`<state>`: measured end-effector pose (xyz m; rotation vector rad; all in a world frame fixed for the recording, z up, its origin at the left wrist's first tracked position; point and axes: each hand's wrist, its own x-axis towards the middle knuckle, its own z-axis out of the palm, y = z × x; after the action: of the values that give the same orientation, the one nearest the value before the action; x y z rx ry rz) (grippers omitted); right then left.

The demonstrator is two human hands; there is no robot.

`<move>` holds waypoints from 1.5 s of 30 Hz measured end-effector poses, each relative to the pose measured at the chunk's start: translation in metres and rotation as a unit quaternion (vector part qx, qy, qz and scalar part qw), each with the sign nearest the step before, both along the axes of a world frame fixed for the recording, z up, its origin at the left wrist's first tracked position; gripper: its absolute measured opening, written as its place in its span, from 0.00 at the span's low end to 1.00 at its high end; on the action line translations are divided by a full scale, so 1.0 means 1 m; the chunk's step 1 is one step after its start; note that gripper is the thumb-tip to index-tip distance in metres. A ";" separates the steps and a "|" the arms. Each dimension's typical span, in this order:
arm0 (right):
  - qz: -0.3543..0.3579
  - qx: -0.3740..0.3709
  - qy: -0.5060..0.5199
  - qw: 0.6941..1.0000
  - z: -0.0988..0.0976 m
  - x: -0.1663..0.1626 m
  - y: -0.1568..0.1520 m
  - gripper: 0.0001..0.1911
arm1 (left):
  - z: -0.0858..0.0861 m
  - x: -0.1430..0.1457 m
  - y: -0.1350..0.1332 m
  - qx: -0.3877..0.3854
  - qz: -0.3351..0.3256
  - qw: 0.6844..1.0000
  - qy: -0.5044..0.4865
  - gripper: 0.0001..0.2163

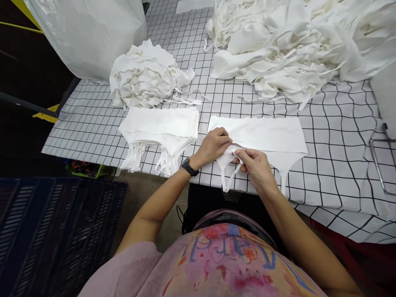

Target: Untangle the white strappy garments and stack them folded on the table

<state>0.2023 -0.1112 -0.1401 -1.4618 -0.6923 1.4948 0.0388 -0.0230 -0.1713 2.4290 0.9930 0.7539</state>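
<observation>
A white bra top [262, 133] lies flat on the table in front of me, its straps toward my body. My left hand [215, 144], with a dark watch on the wrist, is closed on the fabric at the base of the left strap. Just right of it, my right hand [255, 164] pinches the white strap [227, 183] near its end, close to the garment's edge. The strap hangs in a loop between the hands. To the left rests a neat stack of white bra tops [161, 123], straps hanging at the table's front edge.
Behind the stack sits a crumpled heap of white garments [145, 76]. A larger loose pile [278, 49] covers the back right. A big white plastic bag [95, 33] stands at the back left. Dark crates [55, 231] are below on the left, and a metal wire frame [379, 165] is at right.
</observation>
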 end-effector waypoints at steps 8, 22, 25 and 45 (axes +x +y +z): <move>-0.008 -0.007 -0.043 0.999 0.005 -0.005 0.019 0.13 | -0.001 -0.003 0.004 -0.001 -0.023 0.999 0.027 0.06; -0.002 -0.021 -0.097 0.995 0.009 -0.006 0.022 0.12 | 0.005 0.001 -0.001 0.085 -0.048 0.993 0.066 0.12; -0.007 -0.008 -0.129 0.992 0.009 -0.008 0.021 0.11 | 0.007 0.001 -0.002 0.101 -0.054 0.990 0.078 0.14; -0.026 -0.032 -0.145 0.989 0.006 -0.008 0.024 0.12 | 0.005 0.003 -0.006 0.127 -0.067 0.984 0.103 0.16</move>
<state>0.1941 -0.0875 -0.1344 -1.7546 -0.7784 1.2878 0.0418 -0.0291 -0.1668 2.8093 0.8370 0.6233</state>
